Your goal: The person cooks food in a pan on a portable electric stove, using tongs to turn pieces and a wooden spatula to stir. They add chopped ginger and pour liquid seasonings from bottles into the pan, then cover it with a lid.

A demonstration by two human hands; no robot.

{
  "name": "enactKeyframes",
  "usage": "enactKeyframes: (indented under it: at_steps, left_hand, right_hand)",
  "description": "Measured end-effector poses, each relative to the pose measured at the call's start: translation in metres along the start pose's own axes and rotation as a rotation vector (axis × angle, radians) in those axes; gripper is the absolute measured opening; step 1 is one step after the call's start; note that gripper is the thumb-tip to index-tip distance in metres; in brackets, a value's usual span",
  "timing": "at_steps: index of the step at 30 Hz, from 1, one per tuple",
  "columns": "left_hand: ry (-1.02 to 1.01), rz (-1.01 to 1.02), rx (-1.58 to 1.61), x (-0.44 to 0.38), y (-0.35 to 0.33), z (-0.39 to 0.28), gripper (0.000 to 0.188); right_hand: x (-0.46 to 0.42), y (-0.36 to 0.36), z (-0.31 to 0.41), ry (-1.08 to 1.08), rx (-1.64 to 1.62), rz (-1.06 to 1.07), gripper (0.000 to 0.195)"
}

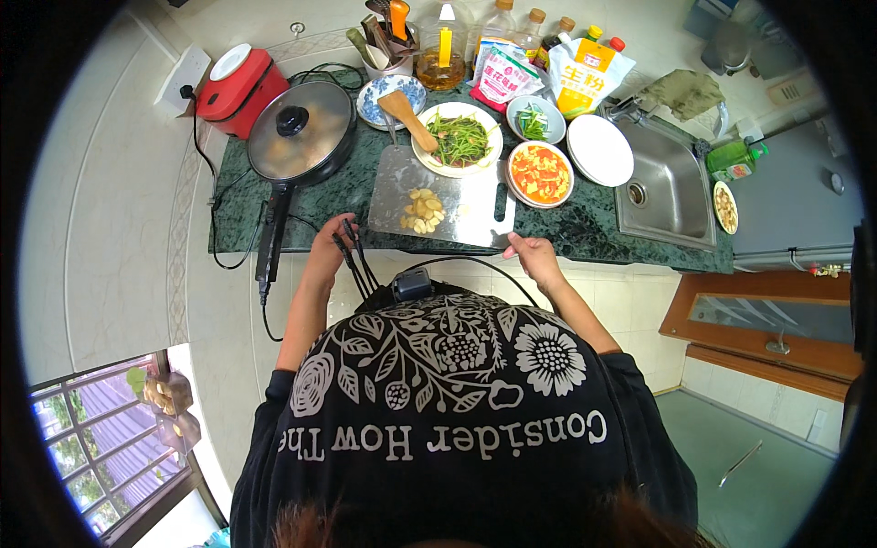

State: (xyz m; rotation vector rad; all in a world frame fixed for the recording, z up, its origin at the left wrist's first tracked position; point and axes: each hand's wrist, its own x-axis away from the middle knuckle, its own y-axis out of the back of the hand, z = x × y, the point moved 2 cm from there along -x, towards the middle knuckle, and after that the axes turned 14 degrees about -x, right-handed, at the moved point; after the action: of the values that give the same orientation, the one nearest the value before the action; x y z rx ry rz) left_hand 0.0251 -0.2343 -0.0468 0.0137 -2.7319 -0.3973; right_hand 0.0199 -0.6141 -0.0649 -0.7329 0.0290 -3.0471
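On the green marble counter lies a steel cutting board point(404, 171) with an oblong handle slot. Sliced ginger point(423, 211) is piled near its front edge. By the board's front right corner is my right hand point(536, 259), thumb and fingertips at the corner; whether they grip it I cannot tell. My left hand point(329, 246) is at the counter's front edge, left of the board. Black cables point(356, 257) cross in front of its fingers, so its hold is unclear. A lidded frying pan point(301, 133) stands further left, its handle over the edge.
Behind the board are a plate of green stems point(460, 140) with a wooden spatula point(409, 122) across it, a bowl of tomato and egg point(541, 175), chopped scallions point(532, 125) and white plates point(600, 149). A red appliance point(240, 92) stands back left, a steel sink point(664, 178) right.
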Motion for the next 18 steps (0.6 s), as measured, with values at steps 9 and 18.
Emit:
enactKeyframes:
  at_steps: [9, 18]
  left_hand:
    - [0.059, 0.011, -0.004, 0.003, 0.003, 0.004, 0.037]
    - [0.020, 0.028, -0.025, 0.003, 0.000, 0.010, 0.036]
  right_hand:
    - [0.003, -0.004, -0.006, -0.026, 0.002, 0.019, 0.041]
    - [0.002, -0.006, -0.007, -0.035, 0.024, 0.035, 0.038]
